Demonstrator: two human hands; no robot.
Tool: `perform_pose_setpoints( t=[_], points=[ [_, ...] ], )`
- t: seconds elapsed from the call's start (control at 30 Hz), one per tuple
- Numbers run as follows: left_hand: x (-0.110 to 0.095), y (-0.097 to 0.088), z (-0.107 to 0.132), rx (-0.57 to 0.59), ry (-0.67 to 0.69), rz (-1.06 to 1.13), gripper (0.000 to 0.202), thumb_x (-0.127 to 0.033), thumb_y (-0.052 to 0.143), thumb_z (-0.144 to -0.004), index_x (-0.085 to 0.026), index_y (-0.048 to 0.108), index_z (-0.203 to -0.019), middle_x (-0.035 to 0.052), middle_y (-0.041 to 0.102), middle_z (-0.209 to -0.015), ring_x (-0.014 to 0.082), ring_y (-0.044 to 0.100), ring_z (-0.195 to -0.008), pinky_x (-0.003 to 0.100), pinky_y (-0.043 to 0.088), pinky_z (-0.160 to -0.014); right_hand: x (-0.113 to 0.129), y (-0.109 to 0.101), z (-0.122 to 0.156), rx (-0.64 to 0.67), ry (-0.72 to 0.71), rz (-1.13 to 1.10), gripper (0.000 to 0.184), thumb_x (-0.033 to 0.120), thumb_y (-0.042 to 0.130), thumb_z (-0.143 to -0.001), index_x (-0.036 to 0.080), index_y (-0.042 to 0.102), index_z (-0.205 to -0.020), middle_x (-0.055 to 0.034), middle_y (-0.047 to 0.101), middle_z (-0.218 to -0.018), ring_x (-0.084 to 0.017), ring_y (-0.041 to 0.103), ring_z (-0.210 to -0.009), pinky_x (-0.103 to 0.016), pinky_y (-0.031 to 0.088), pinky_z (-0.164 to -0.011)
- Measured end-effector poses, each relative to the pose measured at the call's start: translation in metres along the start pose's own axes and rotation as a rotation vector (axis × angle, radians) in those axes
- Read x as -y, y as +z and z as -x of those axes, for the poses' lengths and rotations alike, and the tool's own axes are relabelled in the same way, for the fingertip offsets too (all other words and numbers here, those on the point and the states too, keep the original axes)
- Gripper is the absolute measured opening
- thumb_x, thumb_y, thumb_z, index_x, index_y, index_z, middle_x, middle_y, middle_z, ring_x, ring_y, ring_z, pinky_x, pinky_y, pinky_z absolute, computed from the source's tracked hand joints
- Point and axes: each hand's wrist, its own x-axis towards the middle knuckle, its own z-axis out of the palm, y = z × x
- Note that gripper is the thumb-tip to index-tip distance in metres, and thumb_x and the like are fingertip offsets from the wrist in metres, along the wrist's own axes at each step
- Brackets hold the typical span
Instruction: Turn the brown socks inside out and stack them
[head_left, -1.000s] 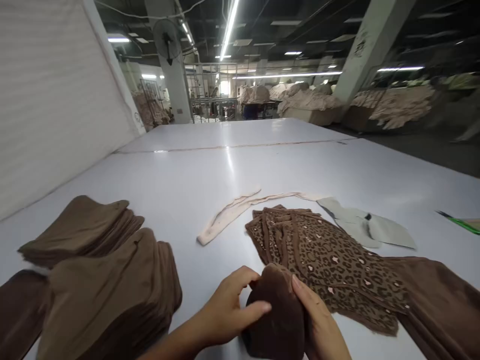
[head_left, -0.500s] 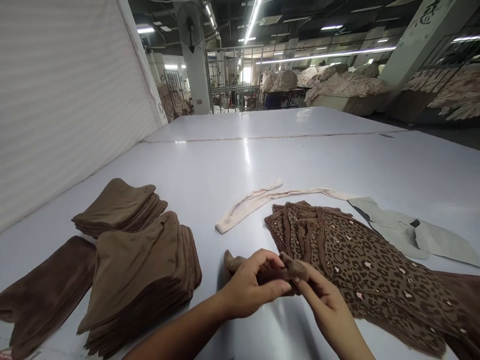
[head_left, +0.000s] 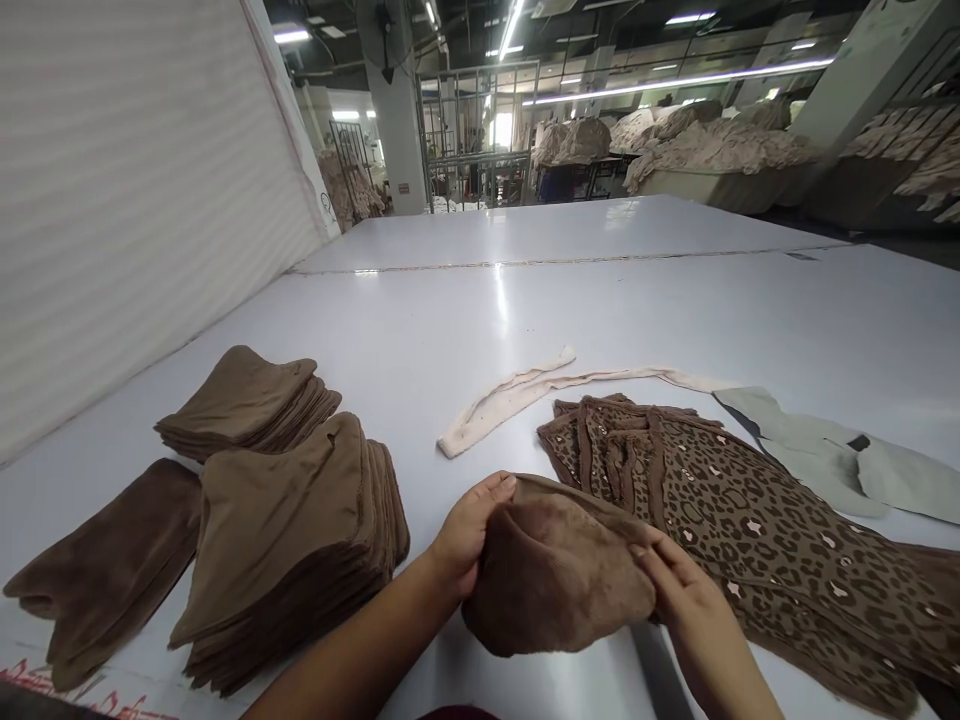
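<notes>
A brown, fuzzy fabric piece (head_left: 562, 575) hangs between my two hands over the near part of the table. My left hand (head_left: 476, 525) pinches its upper left edge, and the fingers of my right hand (head_left: 671, 575) are closed on its right edge. The upper edge is stretched between them, with the fuzzy side facing me. Left of my hands stands a tall stack of brown fabric pieces (head_left: 285, 530). Close to my right hand lies a fanned pile of leopard-print fabric pieces (head_left: 750, 510) with brown fuzzy edging.
Behind the tall stack is a smaller brown stack (head_left: 240, 400), with darker brown pieces (head_left: 112, 560) at the left. A pale fabric strip (head_left: 502, 405) curves across the white table (head_left: 420, 310) towards grey-green sheets (head_left: 810, 450). White sheeting (head_left: 150, 200) rises along the left side.
The brown fabric piece, bunched between my fingers before, is now spread out and hanging. My hands have moved apart. The view has shifted slightly.
</notes>
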Motion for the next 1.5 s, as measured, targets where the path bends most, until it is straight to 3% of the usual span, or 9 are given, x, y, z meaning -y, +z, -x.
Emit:
perform_pose_setpoints(
  t=[0.13,0.27,0.4,0.57,0.67,0.77,1.1,1.33,1.5],
  points=[
    [0.0,0.01,0.008,0.045,0.2,-0.417,0.025,-0.037,0.062,-0.08,-0.014,0.053,-0.079,-0.0023,0.051,-0.066,0.0087,0.045,-0.061,0.022,0.036,-0.063,0.003,0.001,0.017,-0.176,-0.286,0.33,0.037,0.046,0.063,-0.073,0.022,0.061,-0.101,-0.0048,0.061,-0.098,-0.021,0.057,-0.089,-0.029,0.046,-0.079],
    [0.009,0.018,0.016,0.071,0.389,-0.751,0.02,-0.034,0.054,-0.085,-0.015,0.053,-0.08,-0.0017,0.046,-0.069,0.0099,0.04,-0.064,0.023,0.035,-0.063,0.014,0.019,0.031,0.194,-0.204,0.352,0.024,0.045,0.063,-0.076,0.022,0.064,-0.082,-0.0015,0.062,-0.077,-0.018,0.056,-0.071,-0.023,0.045,-0.06],
    [0.026,0.017,0.017,0.025,0.48,-0.665,0.023,-0.039,0.051,-0.086,-0.017,0.048,-0.081,-0.0021,0.043,-0.068,0.01,0.039,-0.062,0.023,0.035,-0.06,0.014,0.039,0.025,0.272,-0.083,-0.097,0.028,0.043,0.063,-0.078,0.02,0.061,-0.063,0.0027,0.051,-0.059,-0.011,0.047,-0.06,-0.019,0.044,-0.058],
    [0.041,0.004,0.016,-0.06,0.173,-0.6,0.024,-0.04,0.052,-0.083,-0.019,0.042,-0.081,-0.0045,0.04,-0.064,0.0088,0.036,-0.056,0.021,0.032,-0.054,0.011,0.037,0.019,-0.009,0.228,-0.725,0.027,0.036,0.083,-0.053,0.025,0.072,-0.075,0.0019,0.065,-0.075,-0.013,0.058,-0.07,-0.022,0.051,-0.068],
    [0.03,0.003,0.02,-0.172,0.38,-0.916,0.012,-0.028,0.052,-0.083,-0.018,0.048,-0.086,-0.0012,0.045,-0.072,0.0114,0.04,-0.065,0.024,0.036,-0.062,0.012,0.035,0.026,0.1,0.241,-0.696,0.021,0.035,0.081,-0.059,0.023,0.071,-0.073,0.0012,0.062,-0.068,-0.013,0.057,-0.066,-0.021,0.05,-0.061],
    [0.011,0.012,0.026,-0.111,0.627,-1.069,0.009,-0.024,0.052,-0.083,-0.017,0.053,-0.088,0.0022,0.05,-0.082,0.0136,0.044,-0.075,0.026,0.037,-0.07,0.01,0.037,0.035,0.189,0.135,-0.56,0.014,0.034,0.071,-0.073,0.022,0.07,-0.08,0.0013,0.058,-0.065,-0.012,0.052,-0.062,-0.019,0.047,-0.058],
    [0.009,0.023,0.021,0.087,0.389,-0.798,0.014,-0.029,0.05,-0.085,-0.015,0.053,-0.082,0.0023,0.052,-0.077,0.0146,0.047,-0.075,0.028,0.04,-0.074,-0.012,0.032,0.046,0.169,-0.052,-0.198,0.029,0.044,0.058,-0.082,0.021,0.062,-0.065,-0.0008,0.053,-0.063,-0.016,0.051,-0.064,-0.025,0.044,-0.06],
    [0.009,0.023,0.023,0.12,0.399,-0.856,0.016,-0.028,0.044,-0.089,-0.015,0.052,-0.085,0.0007,0.049,-0.075,0.0122,0.044,-0.07,0.024,0.038,-0.067,0.02,0.007,0.036,-0.029,-0.815,0.591,0.026,0.027,0.06,-0.082,0.027,0.058,-0.108,-0.0065,0.054,-0.107,-0.021,0.053,-0.096,-0.028,0.047,-0.077],
    [0.023,0.019,0.021,0.144,0.397,-0.896,0.025,-0.035,0.047,-0.088,-0.016,0.049,-0.072,-0.0036,0.041,-0.062,0.009,0.036,-0.057,0.022,0.032,-0.056,0.02,0.017,0.029,0.15,-0.961,0.647,0.008,0.014,0.05,-0.085,0.022,0.051,-0.085,-0.0047,0.055,-0.087,-0.018,0.054,-0.082,-0.027,0.048,-0.066]
  ],
)
